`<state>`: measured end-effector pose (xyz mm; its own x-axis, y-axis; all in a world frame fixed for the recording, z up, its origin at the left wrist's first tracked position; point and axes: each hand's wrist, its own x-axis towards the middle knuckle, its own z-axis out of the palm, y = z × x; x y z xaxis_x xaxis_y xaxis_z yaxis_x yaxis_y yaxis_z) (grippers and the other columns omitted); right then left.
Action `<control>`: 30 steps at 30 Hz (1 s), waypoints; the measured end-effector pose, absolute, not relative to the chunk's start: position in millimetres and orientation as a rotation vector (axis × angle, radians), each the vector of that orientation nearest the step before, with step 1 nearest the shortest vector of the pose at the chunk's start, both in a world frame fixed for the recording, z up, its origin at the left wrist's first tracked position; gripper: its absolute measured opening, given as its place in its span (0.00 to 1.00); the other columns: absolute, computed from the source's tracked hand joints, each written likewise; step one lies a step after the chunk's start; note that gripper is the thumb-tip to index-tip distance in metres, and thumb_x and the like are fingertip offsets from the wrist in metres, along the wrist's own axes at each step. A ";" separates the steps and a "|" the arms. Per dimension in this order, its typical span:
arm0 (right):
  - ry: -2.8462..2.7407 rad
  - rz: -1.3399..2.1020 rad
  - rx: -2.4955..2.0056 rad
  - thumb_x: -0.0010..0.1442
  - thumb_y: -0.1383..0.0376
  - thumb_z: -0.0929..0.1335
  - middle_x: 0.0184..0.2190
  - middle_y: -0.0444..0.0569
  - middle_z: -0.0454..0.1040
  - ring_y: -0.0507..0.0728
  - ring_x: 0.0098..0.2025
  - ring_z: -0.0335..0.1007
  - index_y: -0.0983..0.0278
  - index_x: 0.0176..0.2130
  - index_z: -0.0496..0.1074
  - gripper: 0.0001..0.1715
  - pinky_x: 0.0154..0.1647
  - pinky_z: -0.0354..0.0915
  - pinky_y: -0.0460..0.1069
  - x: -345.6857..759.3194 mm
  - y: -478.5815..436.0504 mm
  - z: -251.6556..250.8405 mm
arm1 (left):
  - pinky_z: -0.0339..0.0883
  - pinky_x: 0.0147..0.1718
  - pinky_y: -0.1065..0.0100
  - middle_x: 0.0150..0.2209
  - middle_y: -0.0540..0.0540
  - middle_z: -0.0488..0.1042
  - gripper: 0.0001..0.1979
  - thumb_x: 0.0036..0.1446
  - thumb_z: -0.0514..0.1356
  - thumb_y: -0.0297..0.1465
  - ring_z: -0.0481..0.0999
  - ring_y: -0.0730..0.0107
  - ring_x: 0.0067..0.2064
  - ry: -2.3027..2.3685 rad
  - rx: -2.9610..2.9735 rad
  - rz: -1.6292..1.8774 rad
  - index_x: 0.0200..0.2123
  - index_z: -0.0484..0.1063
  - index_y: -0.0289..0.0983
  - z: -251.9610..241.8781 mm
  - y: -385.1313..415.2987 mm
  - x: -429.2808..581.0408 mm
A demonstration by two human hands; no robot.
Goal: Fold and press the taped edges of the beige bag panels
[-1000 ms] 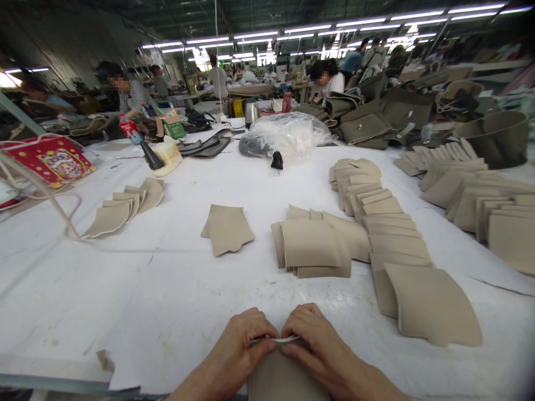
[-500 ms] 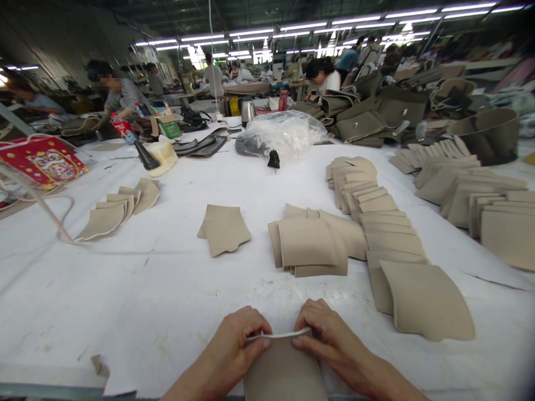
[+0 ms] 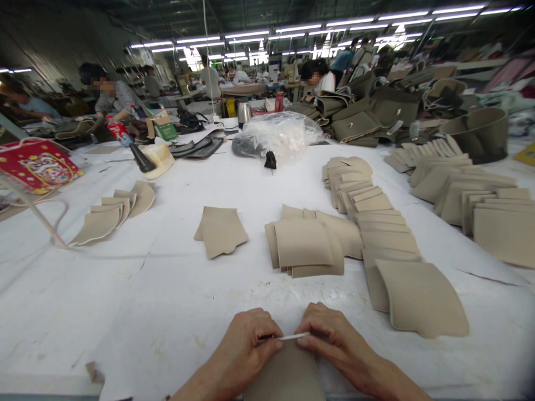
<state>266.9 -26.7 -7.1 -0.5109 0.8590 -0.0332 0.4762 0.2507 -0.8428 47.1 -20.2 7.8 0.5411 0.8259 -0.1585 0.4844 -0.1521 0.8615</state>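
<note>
A beige leather piece (image 3: 288,373) lies at the near edge of the white table (image 3: 167,301). My left hand (image 3: 246,348) pinches its top edge from the left. My right hand (image 3: 330,337) pinches the same edge from the right. Both hands have curled fingers pressing the pale folded edge between them. Beyond them lies a small stack of the same beige pieces (image 3: 307,245), and a single piece (image 3: 219,231) lies further left.
A long row of beige pieces (image 3: 376,223) runs up the right side, more rows (image 3: 463,189) further right. A fan of pieces (image 3: 111,214) lies left. A plastic bag (image 3: 280,133), olive bags (image 3: 371,120) and a red bag (image 3: 37,164) sit behind. Other people work at far tables.
My hands spread apart along the top edge, then came closer again. The raised edge of the piece is pressed down flatter now. The view drifted slightly.
</note>
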 end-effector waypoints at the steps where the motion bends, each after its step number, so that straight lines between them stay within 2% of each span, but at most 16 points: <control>1: -2.099 1.131 -1.217 0.64 0.48 0.61 0.28 0.44 0.71 0.54 0.34 0.66 0.60 0.30 0.72 0.24 0.36 0.58 0.50 266.7 -27.3 -8.7 | 0.57 0.33 0.72 0.27 0.51 0.75 0.07 0.55 0.60 0.29 0.71 0.73 0.34 1.088 1.792 0.442 0.29 0.78 0.39 7.4 -19.9 47.2; 9: -2.103 1.040 -1.217 0.66 0.51 0.61 0.28 0.42 0.72 0.53 0.33 0.67 0.60 0.31 0.73 0.20 0.37 0.58 0.50 264.7 -28.0 -14.9 | 0.59 0.36 0.71 0.31 0.51 0.77 0.05 0.53 0.61 0.28 0.72 0.71 0.36 1.159 1.832 0.343 0.31 0.78 0.39 10.0 -12.3 48.7; 12: -2.155 1.012 -1.198 0.67 0.54 0.60 0.29 0.42 0.73 0.53 0.35 0.68 0.59 0.33 0.73 0.18 0.39 0.59 0.50 264.1 -27.8 -14.3 | 0.59 0.36 0.71 0.32 0.50 0.78 0.06 0.55 0.59 0.30 0.73 0.69 0.37 1.134 1.891 0.307 0.33 0.78 0.40 12.6 -11.4 54.2; 15: -2.182 0.980 -1.196 0.67 0.55 0.59 0.30 0.43 0.73 0.53 0.36 0.67 0.59 0.34 0.73 0.18 0.38 0.60 0.50 262.5 -29.2 -14.5 | 0.59 0.35 0.69 0.31 0.48 0.78 0.10 0.58 0.57 0.33 0.73 0.68 0.35 1.137 1.993 0.271 0.31 0.78 0.38 12.9 -12.4 62.6; 19: -2.180 0.954 -1.165 0.68 0.57 0.58 0.29 0.44 0.71 0.53 0.35 0.66 0.59 0.34 0.72 0.18 0.37 0.59 0.49 263.0 -33.5 -16.1 | 0.59 0.34 0.71 0.30 0.49 0.77 0.09 0.56 0.58 0.32 0.73 0.69 0.34 1.124 1.961 0.296 0.30 0.78 0.38 11.1 -15.0 62.3; 25: -2.020 1.026 -1.219 0.68 0.57 0.59 0.27 0.43 0.68 0.52 0.33 0.64 0.61 0.29 0.68 0.19 0.34 0.57 0.47 271.2 -34.6 -23.3 | 0.58 0.32 0.73 0.27 0.50 0.75 0.10 0.56 0.58 0.32 0.72 0.71 0.33 1.218 1.734 0.339 0.27 0.77 0.37 6.6 -17.7 21.8; 30: -2.086 1.031 -1.232 0.68 0.57 0.59 0.29 0.44 0.69 0.53 0.35 0.64 0.61 0.31 0.70 0.19 0.36 0.58 0.48 272.7 -25.2 -18.2 | 0.57 0.34 0.73 0.26 0.51 0.74 0.09 0.55 0.58 0.29 0.72 0.72 0.33 1.298 1.771 0.388 0.25 0.75 0.36 2.5 -21.1 11.4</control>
<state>272.7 -25.2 -18.2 -0.4629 0.8854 0.0425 0.5037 0.3022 -0.8093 11.4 -21.1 2.5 0.4052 0.8830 -0.2370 0.6077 -0.0665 0.7914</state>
